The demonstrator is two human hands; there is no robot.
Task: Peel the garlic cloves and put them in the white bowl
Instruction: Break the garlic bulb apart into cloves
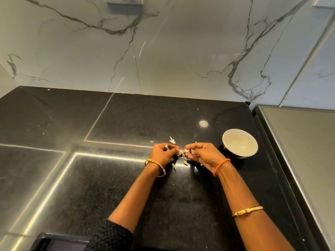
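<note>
**Garlic peeling over black counter — bowl empty**

Item in hand: garlic clove [186, 151], small and pale, pinched between the two hands just above the counter [126, 120]. Right hand [203, 153] curls its fingers around the clove; left hand [163, 153] has fingers drawn in, apparently pinching a bit of skin, though what it grips is too small to confirm.

Receptacle: white bowl [251, 153], round, smooth, glossy inside, dark outside; it stands near the right hand, to its right, with nothing visible in it.

Debris: papery skin flakes [172, 140], thin and curled, scattered on the counter around and beneath both hands.

Surface: polished black speckled stone, highly reflective; marble-veined wall [163, 51] behind.

Risks, as judged: the clove is small and may slip from the fingertips and skitter across the slick stone. Flakes clinging to fingers could drop into the bowl with the clove — the skin looks light and staticky. Pale flakes could be mistaken for clove pieces in the glare.
</note>
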